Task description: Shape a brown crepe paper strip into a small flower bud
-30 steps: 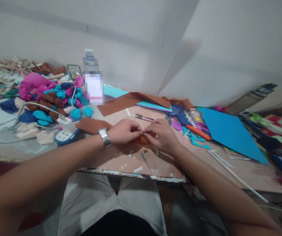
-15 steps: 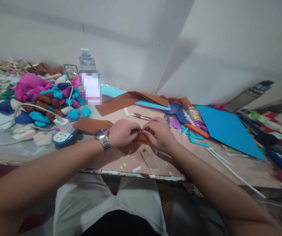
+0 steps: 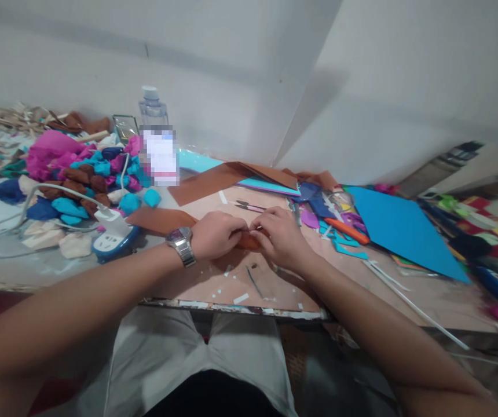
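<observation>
My left hand [image 3: 216,234], with a metal watch on its wrist, and my right hand [image 3: 282,236] meet fingertip to fingertip above the table. Both are closed in a pinch on a piece of brown paper [image 3: 248,242] that shows below the fingers. A brown paper strip [image 3: 161,220] runs out to the left from behind my left hand; whether it is one with the pinched piece is hidden. Just beyond my hands lies a pen [image 3: 251,207]. Small white scraps [image 3: 241,299] and a thin dark sliver [image 3: 255,282] lie on the board nearer me.
On the left stand a blue-and-white power socket [image 3: 112,238], a pile of coloured crumpled paper bundles [image 3: 88,179], a blurred-out phone [image 3: 161,155] and a bottle [image 3: 152,107]. To the right lie an orange cutter [image 3: 347,231], a blue sheet [image 3: 405,229] and a white stick [image 3: 418,307].
My hands stay together in nearly the same spot, with slight finger movement at the brown paper. My left leg has shifted a little to the right.
</observation>
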Action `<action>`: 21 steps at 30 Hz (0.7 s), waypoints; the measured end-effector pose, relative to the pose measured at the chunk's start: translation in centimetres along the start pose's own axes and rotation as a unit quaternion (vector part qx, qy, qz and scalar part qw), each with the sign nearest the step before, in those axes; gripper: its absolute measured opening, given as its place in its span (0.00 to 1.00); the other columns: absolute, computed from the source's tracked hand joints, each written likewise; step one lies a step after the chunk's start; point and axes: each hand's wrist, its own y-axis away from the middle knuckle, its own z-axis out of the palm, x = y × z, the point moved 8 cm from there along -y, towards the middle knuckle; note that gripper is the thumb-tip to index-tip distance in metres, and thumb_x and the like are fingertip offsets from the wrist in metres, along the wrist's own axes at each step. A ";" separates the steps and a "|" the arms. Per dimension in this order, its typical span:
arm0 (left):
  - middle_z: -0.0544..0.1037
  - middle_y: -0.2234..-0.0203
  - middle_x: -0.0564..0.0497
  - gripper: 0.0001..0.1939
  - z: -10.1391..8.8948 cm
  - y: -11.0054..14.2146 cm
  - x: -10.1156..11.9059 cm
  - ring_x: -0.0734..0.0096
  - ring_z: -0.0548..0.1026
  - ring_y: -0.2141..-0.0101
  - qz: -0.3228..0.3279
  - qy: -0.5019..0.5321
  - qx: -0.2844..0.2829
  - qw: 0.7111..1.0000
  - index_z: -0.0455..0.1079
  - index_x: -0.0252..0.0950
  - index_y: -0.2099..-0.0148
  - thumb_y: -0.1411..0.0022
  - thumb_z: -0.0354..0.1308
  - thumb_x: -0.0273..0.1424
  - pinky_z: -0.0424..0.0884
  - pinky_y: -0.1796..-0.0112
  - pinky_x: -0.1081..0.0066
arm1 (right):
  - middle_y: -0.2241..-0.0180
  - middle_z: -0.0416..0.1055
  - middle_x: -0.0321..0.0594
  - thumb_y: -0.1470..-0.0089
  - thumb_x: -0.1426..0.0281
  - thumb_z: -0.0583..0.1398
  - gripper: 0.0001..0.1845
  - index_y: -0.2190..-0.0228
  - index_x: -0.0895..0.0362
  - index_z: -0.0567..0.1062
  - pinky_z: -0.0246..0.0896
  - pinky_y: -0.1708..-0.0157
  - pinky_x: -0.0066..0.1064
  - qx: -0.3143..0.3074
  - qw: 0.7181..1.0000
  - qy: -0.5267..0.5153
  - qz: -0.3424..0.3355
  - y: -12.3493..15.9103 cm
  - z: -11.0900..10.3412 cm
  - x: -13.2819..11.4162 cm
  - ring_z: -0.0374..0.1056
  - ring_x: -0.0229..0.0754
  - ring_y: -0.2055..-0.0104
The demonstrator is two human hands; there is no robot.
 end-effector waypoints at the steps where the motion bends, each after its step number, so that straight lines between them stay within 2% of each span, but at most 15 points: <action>1: 0.82 0.71 0.50 0.12 0.0 0.0 0.0 0.64 0.76 0.68 0.002 -0.002 -0.001 1.000 0.79 0.39 0.62 0.31 0.53 0.31 0.60 0.68 0.67 | 0.61 0.78 0.41 0.37 0.71 0.60 0.03 0.62 0.54 0.75 0.53 0.49 0.46 0.002 1.000 0.000 -0.005 0.0 -0.1 0.0 0.65 0.50 0.52; 7: 0.83 0.69 0.50 0.12 0.3 -0.1 -0.1 0.63 0.77 0.67 -0.009 0.006 -0.012 1.000 0.78 0.39 0.61 0.31 0.54 0.32 0.60 0.67 0.66 | 0.61 0.77 0.42 0.39 0.73 0.59 0.03 0.63 0.55 0.74 0.53 0.48 0.46 0.006 1.000 0.017 -0.019 0.1 -0.4 -0.5 0.65 0.51 0.51; 13: 0.83 0.67 0.50 0.10 0.3 0.1 0.2 0.65 0.77 0.66 -0.008 0.079 -0.016 0.997 0.78 0.38 0.60 0.32 0.55 0.32 0.63 0.65 0.68 | 0.64 0.76 0.43 0.39 0.73 0.58 0.03 0.66 0.56 0.73 0.53 0.48 0.46 -0.006 0.999 0.031 -0.033 0.0 -0.3 -1.1 0.65 0.51 0.51; 21: 0.82 0.69 0.50 0.09 0.2 0.1 -0.3 0.65 0.77 0.67 -0.016 0.125 -0.007 0.992 0.77 0.37 0.61 0.34 0.55 0.31 0.65 0.65 0.68 | 0.64 0.77 0.40 0.40 0.71 0.61 0.02 0.63 0.54 0.76 0.53 0.47 0.46 0.015 0.999 0.004 -0.034 0.1 -0.6 -0.5 0.67 0.50 0.52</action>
